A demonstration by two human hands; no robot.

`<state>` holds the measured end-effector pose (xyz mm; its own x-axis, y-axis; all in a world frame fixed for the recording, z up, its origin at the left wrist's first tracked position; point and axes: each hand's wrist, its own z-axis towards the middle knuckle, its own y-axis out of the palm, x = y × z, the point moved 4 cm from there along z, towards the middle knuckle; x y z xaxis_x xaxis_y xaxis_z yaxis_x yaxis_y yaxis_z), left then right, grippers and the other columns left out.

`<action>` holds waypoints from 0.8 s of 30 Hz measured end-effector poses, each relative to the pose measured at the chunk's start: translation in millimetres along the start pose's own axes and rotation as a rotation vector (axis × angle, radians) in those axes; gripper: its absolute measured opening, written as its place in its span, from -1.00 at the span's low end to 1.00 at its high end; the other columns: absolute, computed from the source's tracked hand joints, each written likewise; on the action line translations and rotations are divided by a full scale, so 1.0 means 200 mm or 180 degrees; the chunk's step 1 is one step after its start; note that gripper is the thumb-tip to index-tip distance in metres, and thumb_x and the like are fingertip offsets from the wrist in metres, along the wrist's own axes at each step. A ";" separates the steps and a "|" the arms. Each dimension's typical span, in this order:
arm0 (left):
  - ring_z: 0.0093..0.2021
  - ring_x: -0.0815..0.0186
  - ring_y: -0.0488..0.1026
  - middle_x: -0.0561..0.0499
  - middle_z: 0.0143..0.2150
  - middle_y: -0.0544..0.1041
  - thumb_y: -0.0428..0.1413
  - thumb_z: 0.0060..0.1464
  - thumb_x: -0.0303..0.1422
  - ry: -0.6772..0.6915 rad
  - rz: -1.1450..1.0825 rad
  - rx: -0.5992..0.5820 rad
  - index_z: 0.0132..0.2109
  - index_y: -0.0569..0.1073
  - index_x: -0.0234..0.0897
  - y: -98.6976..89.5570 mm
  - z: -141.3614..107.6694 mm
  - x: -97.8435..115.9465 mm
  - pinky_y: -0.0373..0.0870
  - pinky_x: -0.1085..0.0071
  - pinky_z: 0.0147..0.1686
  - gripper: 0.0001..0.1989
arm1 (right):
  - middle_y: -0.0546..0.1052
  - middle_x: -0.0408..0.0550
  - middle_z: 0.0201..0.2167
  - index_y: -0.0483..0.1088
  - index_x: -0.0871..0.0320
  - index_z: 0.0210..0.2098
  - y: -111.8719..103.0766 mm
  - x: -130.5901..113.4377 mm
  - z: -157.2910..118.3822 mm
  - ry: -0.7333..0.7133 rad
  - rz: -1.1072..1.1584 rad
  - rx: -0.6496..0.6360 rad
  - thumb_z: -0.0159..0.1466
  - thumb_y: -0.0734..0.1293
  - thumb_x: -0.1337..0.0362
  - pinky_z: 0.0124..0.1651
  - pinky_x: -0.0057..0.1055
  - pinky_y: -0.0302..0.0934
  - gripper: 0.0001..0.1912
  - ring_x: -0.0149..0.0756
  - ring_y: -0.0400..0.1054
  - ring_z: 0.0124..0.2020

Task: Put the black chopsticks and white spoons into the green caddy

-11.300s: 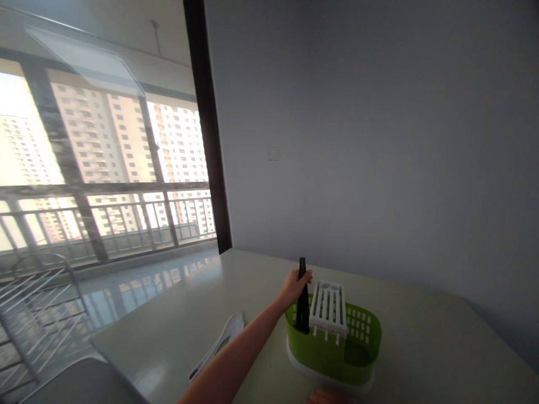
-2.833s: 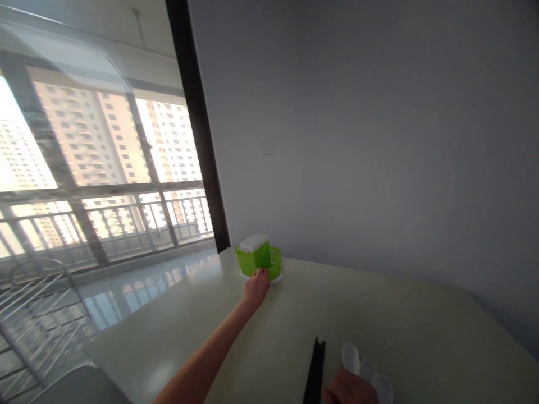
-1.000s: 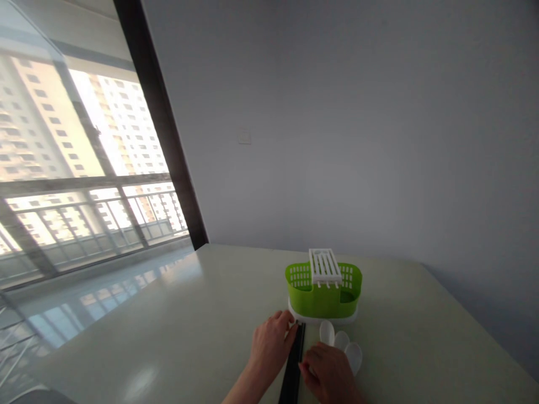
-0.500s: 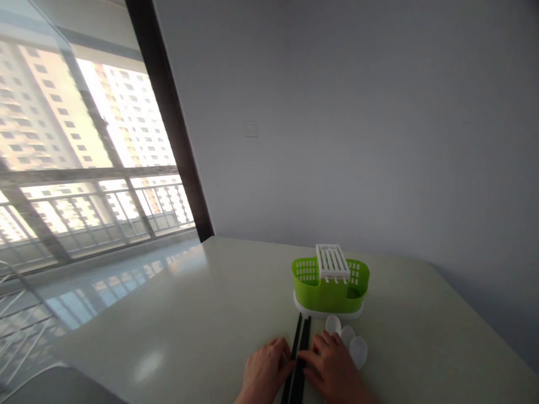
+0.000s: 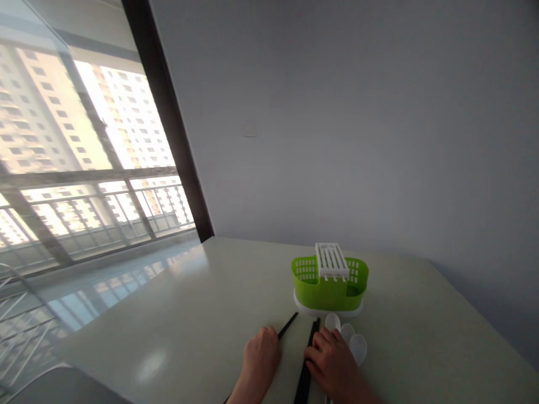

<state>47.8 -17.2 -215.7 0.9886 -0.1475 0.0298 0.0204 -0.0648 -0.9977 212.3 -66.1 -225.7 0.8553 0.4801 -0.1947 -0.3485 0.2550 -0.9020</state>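
My left hand (image 5: 261, 354) is closed around a thin black chopstick (image 5: 288, 324), which slants across the tabletop with its far end pointing at the basket. Just right of it, my right hand (image 5: 330, 359) has its curled fingers against several black chopsticks (image 5: 304, 382) lying side by side. Three white spoons (image 5: 357, 349) show their bowls beyond and beside the right hand; their handles are mostly hidden under it. Behind them stands a green cutlery basket (image 5: 328, 296) on a white base, with a slatted white piece (image 5: 332, 260) lying across its top.
The pale table (image 5: 202, 314) reaches back to a grey wall (image 5: 320, 140) with a switch plate (image 5: 250, 129). A grey chair back (image 5: 63, 387) shows at the lower left. Beyond the table's left edge are a metal rack (image 5: 21, 325) and large windows (image 5: 96, 140).
My left hand has moved left with one chopstick, parting it from the others and tilting it. My right hand and the remaining chopsticks have shifted slightly right. The basket and spoons stay put.
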 end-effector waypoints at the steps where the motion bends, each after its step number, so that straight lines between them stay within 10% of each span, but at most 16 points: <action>1: -0.22 0.17 0.50 -0.19 -0.27 0.52 -0.12 0.02 -0.55 -0.0025 -0.0034 -0.0010 -0.19 0.44 -0.37 -0.01 0.00 -0.01 0.36 0.37 -0.30 -0.71 | 0.38 -0.15 -0.36 0.38 0.03 -0.39 0.00 0.00 0.00 -0.0001 -0.0026 0.0032 0.21 0.30 0.22 -0.13 -0.22 -0.02 -0.95 -0.21 0.18 -0.23; 12: -0.49 0.45 0.38 0.06 -0.43 0.47 -0.04 0.00 -0.46 0.1038 -0.2041 0.1017 -0.22 0.45 -0.25 -0.34 -0.09 0.09 0.26 0.58 -0.44 -0.78 | 0.46 -0.14 -0.40 0.33 0.07 -0.10 0.02 -0.06 0.01 -0.0020 0.0649 0.0375 0.15 0.34 0.12 -0.11 -0.23 0.05 -0.65 -0.20 0.30 -0.30; 24: -0.55 0.50 0.28 0.10 -0.52 0.34 0.00 0.05 -0.35 0.0990 -0.3098 0.0962 -0.30 0.44 -0.27 -0.27 -0.14 0.15 0.25 0.64 -0.56 -0.85 | 0.38 -0.23 -0.60 0.27 0.10 -0.36 -0.01 -0.10 0.03 -0.0148 0.1126 0.1045 0.22 0.21 0.08 -0.40 -0.43 0.05 -0.78 -0.37 0.23 -0.56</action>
<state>72.5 -45.0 -160.0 0.4461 -0.4125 0.7942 0.8597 -0.0494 -0.5085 194.3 -70.8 -217.9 0.6470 0.6204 -0.4433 -0.7238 0.3171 -0.6128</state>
